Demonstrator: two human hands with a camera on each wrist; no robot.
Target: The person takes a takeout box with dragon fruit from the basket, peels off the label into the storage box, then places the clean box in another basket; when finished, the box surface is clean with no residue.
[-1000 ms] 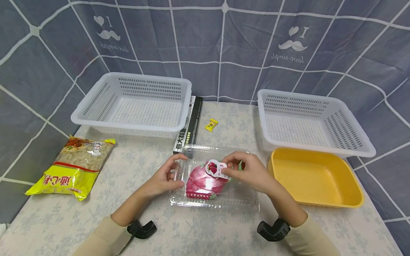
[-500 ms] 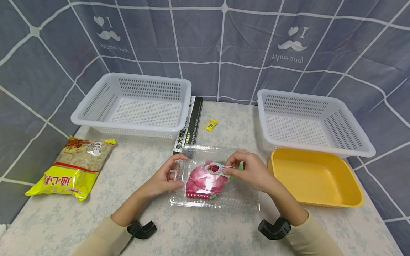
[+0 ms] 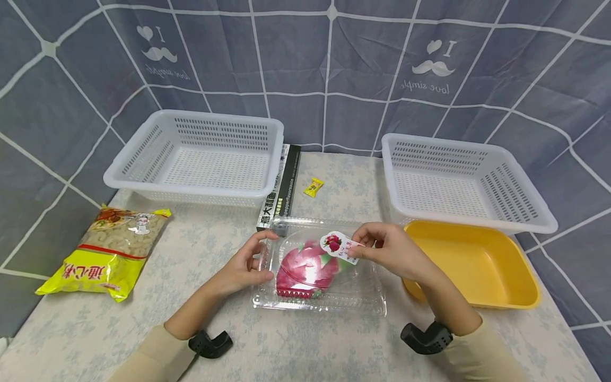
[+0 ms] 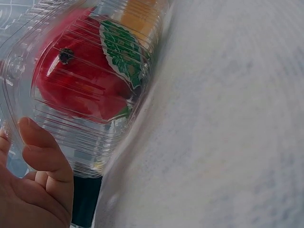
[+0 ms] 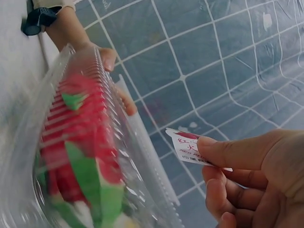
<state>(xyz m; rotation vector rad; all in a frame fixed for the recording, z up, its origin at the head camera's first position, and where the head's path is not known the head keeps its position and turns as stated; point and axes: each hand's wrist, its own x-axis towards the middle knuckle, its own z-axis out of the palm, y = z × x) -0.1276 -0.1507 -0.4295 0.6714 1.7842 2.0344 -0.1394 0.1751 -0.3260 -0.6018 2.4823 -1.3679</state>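
A clear plastic clamshell box (image 3: 365, 302) lies on the table in the head view. Through its lid shows a pink-red dragon fruit (image 3: 305, 270) with green tips, also seen in the right wrist view. My left hand (image 3: 248, 265) grips the box's left edge, thumb at the near part and fingers farther back. Between thumb and fingertips, my right hand (image 3: 389, 249) pinches a white fruit label (image 3: 337, 244) printed with red dragon fruit and writing. In the right wrist view the label (image 5: 189, 145) stands apart from the lid.
Two white perforated baskets (image 3: 193, 188) (image 3: 472, 215) stand at the back. A yellow tub (image 3: 468, 265) is right of the box. A black pasta box (image 3: 288, 185) and small yellow-wrapped candy (image 3: 313, 187) lie behind it. A bag of macaroni (image 3: 112, 246) lies left.
My right hand has moved right with the label, which is turned and now sits over the right side of the fruit. The left hand keeps its hold on the box.
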